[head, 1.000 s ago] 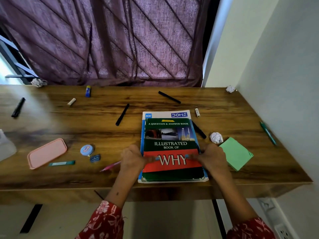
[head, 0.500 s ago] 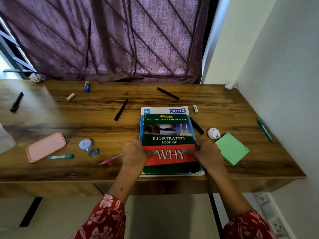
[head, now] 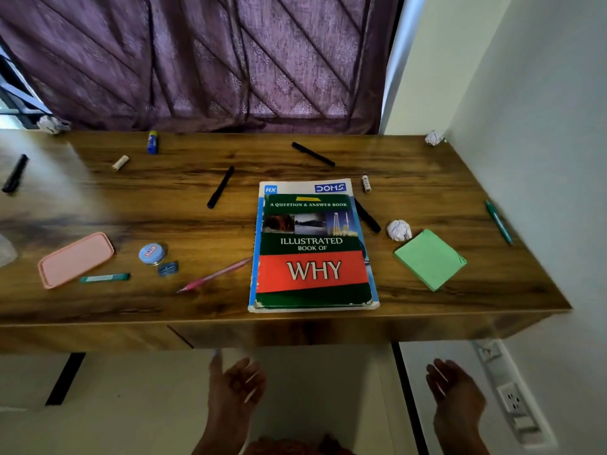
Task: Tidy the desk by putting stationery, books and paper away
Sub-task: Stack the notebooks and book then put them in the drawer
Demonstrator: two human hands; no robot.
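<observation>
Both hands are hanging below the near edge of the desk [head: 98, 310], holding nothing. The left hand [head: 235, 387] is hovering with its fingers loosely spread, one finger pointing up toward the desk's underside; the right hand [head: 455, 394] is relaxed and open, palm turned inward. Neither is touching any object.

Just above them, the green and red book [head: 312, 254] is lying flat near the front edge, stacked on a white notebook [head: 305, 186] that is showing at its far end. A pink pen [head: 215, 275] is lying beside the stack's left edge, and a black pen [head: 367, 215] is partly tucked under its right side.

By the look of it, the person is getting ready to gather loose stationery or lift the books. Doing it well probably means clearing the pens beside the stack first, so nothing is rolling off when the books are being lifted, and gripping both books together at their sides.

Further out, a green paper pad [head: 430, 259] and a crumpled paper ball [head: 399, 230] are sitting to the right, a pink case [head: 75, 259] to the left.
</observation>
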